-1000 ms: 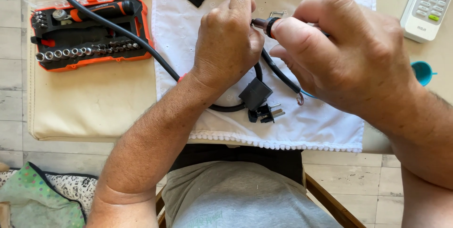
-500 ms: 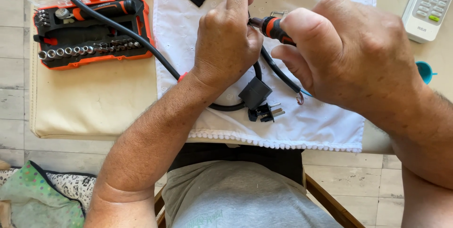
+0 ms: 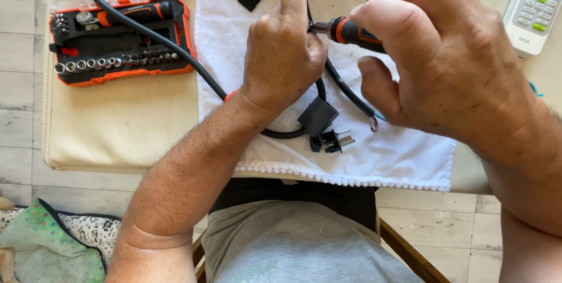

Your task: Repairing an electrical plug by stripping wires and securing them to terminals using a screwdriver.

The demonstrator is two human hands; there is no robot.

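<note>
I'm looking down on the table (image 3: 117, 142), cream pad over it, with a white cloth (image 3: 404, 160) spread across the middle where the work sits. Off to the left lies the orange-and-black bit case (image 3: 120, 40), open, sockets in a row. Running past it and across the cloth is the thick black cable (image 3: 152, 34): rubbery, bends in a loop but holds its curve, so I judge it stiff enough to spring back if not pinned. My left hand (image 3: 284, 55) is clenched over the cable's end, pinning it against the cloth; what's under the palm I can't see. My right hand (image 3: 445, 60) grips the screwdriver (image 3: 351, 31) by its orange-and-black handle, tip aimed into the left fist. Light tool, grippy handle, best held far back as it is. Just below, a small black plug body (image 3: 318, 116) and its pronged insert (image 3: 332, 141) lie loose: small, light, easy to knock away.
</note>
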